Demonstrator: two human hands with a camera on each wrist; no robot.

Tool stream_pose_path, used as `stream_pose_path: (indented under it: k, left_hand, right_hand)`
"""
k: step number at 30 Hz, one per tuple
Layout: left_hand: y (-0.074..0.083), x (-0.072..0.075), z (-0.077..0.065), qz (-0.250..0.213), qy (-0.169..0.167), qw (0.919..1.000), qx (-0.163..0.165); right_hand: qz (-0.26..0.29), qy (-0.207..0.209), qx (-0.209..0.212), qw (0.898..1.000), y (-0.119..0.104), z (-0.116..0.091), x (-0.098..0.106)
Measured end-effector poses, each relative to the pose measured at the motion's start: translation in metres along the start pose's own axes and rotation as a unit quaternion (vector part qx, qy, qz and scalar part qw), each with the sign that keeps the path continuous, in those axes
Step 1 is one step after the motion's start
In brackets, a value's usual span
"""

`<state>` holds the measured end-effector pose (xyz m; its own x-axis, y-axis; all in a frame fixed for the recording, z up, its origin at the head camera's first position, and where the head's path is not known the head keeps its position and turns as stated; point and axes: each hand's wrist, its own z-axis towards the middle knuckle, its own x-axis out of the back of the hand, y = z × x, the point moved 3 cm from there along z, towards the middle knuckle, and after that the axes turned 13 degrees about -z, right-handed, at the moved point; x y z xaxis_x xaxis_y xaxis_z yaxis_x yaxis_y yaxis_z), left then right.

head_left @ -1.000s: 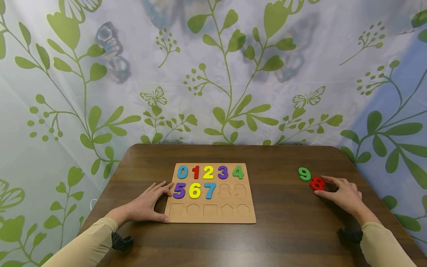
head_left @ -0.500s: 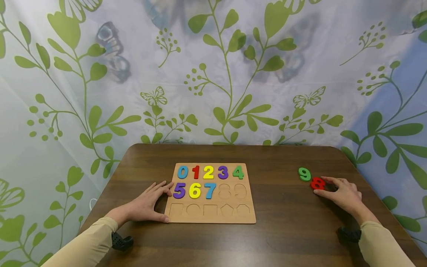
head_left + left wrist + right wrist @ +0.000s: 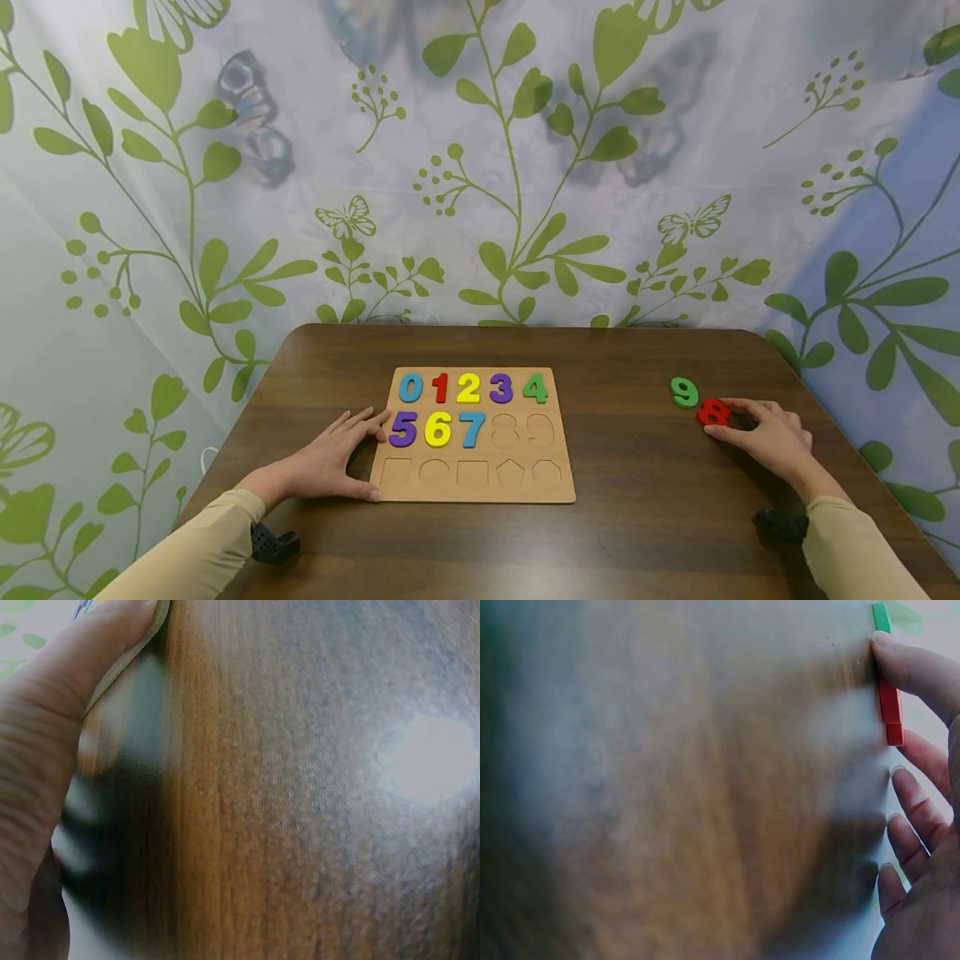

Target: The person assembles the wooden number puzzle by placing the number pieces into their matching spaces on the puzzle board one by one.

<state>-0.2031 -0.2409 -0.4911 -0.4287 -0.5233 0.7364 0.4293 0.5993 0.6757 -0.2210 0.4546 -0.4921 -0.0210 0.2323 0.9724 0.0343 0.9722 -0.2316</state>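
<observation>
A wooden number puzzle board (image 3: 480,490) lies flat on the table. Colored pieces 0 to 7 fill its upper recesses; the 8 and 9 recesses are bare, as are the shape recesses in the bottom row. My left hand (image 3: 330,456) rests at the board's left edge, fingers extended beside the purple 5 (image 3: 402,428) and thumb on the lower left corner. To the right, my right hand (image 3: 772,437) pinches the red number 8 (image 3: 712,412) between thumb and index finger. The green number 9 (image 3: 684,392) lies just beyond it. The right wrist view shows the red piece (image 3: 890,712) edge-on.
The brown wooden table (image 3: 622,533) stretches between board and right hand. Behind it hangs a curtain (image 3: 480,167) with green leaves and butterflies. A black strap device (image 3: 274,544) sits at the left wrist, another black device (image 3: 782,527) at the right.
My right hand and the red 8 have shifted very slightly left. The left hand, the board and the green 9 stay where they were.
</observation>
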Motion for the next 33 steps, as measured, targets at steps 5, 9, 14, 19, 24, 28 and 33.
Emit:
stream_pose_path:
  k: [5,9,14,19,24,28,33]
  left_hand:
    - [0.0003,0.0000,0.0001,0.000,0.000,1.0000,-0.001]
    - [0.0006,0.0001,0.0003,0.002,0.000,1.0000,0.000]
    - [0.0010,0.0001,0.0000,0.003,0.000,1.0000,0.002]
    - [0.0011,0.0002,-0.0002,0.003,-0.001,1.0000,0.003]
    - [0.0016,0.0002,0.0001,0.004,-0.001,1.0000,0.006]
    - [0.0024,0.0004,0.0003,0.004,0.000,1.0000,0.007]
    - [0.0032,0.0005,-0.0001,0.003,0.001,1.0000,0.004]
  right_hand:
    - [0.000,0.001,0.001,1.000,-0.0010,-0.0008,0.0008]
    - [0.000,0.003,0.001,1.000,-0.0015,-0.0013,0.0010]
    - [0.001,0.005,0.000,1.000,-0.0007,-0.0013,0.0004]
    - [0.001,0.008,-0.001,1.000,-0.0005,-0.0016,0.0000]
    - [0.001,0.010,-0.003,1.000,-0.0019,-0.0022,0.0006]
    - [0.000,0.011,-0.004,1.000,-0.0016,-0.0018,0.0004]
    - [0.000,0.011,-0.001,1.000,-0.0007,-0.0014,0.0000]
